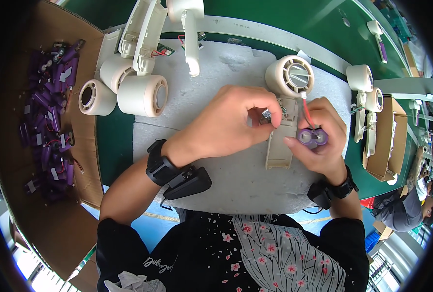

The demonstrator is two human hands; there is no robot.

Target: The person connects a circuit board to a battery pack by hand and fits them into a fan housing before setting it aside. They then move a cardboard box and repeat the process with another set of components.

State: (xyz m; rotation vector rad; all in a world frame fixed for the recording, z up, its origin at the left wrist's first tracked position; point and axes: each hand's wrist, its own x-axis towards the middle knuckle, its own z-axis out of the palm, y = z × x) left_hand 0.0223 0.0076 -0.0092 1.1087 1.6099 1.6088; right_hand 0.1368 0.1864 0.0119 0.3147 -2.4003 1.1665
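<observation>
A cream handheld fan lies on the foam pad, its round head (289, 76) away from me and its handle shell (279, 152) open toward me. My left hand (231, 124) is over the handle's left side, thumb and forefinger pinched together. A small silvery piece (266, 115) shows inside the curl of its fingers; what the tips grip is hidden. My right hand (327, 134) is closed around a purple battery pack (312, 137) beside the handle, its cell ends facing up. A red wire (306, 111) runs from the pack to a white connector (303, 95) by the fan head.
A cardboard box (87, 160) of purple battery packs stands at the left. More fan heads (142, 95) and open shells (150, 39) lie at the back left. At the right are other fan parts (360, 78) and a smaller carton (386, 141). White foam (211, 180) covers the green bench.
</observation>
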